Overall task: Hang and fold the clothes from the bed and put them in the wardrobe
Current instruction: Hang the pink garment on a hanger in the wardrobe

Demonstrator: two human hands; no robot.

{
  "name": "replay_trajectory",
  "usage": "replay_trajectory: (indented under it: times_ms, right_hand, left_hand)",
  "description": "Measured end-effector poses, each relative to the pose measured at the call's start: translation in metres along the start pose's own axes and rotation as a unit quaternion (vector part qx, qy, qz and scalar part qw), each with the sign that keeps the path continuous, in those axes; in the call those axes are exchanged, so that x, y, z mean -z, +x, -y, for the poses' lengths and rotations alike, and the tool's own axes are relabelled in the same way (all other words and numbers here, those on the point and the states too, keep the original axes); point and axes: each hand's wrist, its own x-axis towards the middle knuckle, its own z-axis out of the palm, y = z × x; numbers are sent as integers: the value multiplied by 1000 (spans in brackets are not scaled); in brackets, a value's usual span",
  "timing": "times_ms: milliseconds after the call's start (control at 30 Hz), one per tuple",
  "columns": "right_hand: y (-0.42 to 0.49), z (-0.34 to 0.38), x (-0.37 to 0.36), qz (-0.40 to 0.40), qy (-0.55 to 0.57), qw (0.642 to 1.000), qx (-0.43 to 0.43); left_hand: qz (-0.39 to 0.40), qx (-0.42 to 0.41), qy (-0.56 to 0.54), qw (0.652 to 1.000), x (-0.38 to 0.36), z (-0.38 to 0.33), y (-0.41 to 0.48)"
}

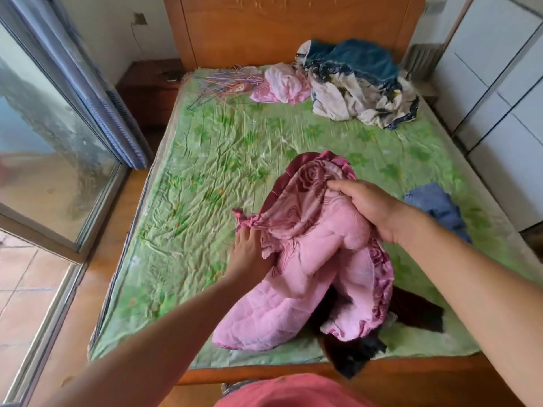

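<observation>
Two hands hold the pink quilted rose-print garment (pixel 308 254) over the near end of the green flowered bed (pixel 205 160). The right hand (pixel 370 210) grips its top edge. The left hand (pixel 249 254) pinches a corner, lower left. The rest hangs toward the person.

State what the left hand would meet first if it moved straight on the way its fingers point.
The bunched corner of the pink quilted cloth, right at the fingers of the left hand. Beyond that, probably only bare green sheet, though depth is unclear.
</observation>
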Motion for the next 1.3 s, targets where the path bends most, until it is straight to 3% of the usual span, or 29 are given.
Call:
replay_trajectory:
  times_ms: [100,167,267,367,467,567,700,733,800,900,1000,1067,1133,1200,1300]
  right_hand:
    - [-18,-17,35,10,22,1000,-9]
    - [-32,-30,59,-17,50,998,-16]
    - [-47,-50,93,-82,91,992,-20]
    - [-52,-69,122,-188,61,980,-7]
    - [-59,-85,140,-303,-117,946,-20]
    - [-63,-103,142,-256,-301,918,-43]
    - [-49,-115,108,-230,-581,780,27]
    - [-42,-111,96,-224,-600,766,51]
    - [-26,-99,74,-233,-573,778,112]
    - [-7,-64,55,-242,-458,841,158]
    - [2,-30,48,-186,-460,843,207]
    - [6,-10,43,-173,-449,849,216]
    - [10,7,36,-208,-398,863,231]
    - [12,28,28,-243,-413,835,270]
    - [6,56,6,-247,-459,789,326]
  left_hand:
    - [-32,34,28,999,-19,-27,21]
    - [-32,-14,2,999,-29,-39,35]
    - [32,-98,-5,995,-50,-55,47]
    - [47,-97,30,994,-69,-68,50]
    - [41,-74,-1,996,-61,-77,57]
    - [44,-133,27,990,-29,-90,64]
    - [21,-206,63,976,23,-125,68]
    - [9,-226,72,971,36,-136,66]
    - [-25,-276,95,956,59,-155,60]
    - [-65,-343,115,930,89,-173,46]
    - [-102,-415,149,892,114,-170,32]
    - [-96,-401,166,896,126,-157,28]
    - [-68,-312,203,926,138,-138,30]
    - [-49,-223,257,939,147,-112,33]
    - [-69,-172,287,940,157,-80,35]
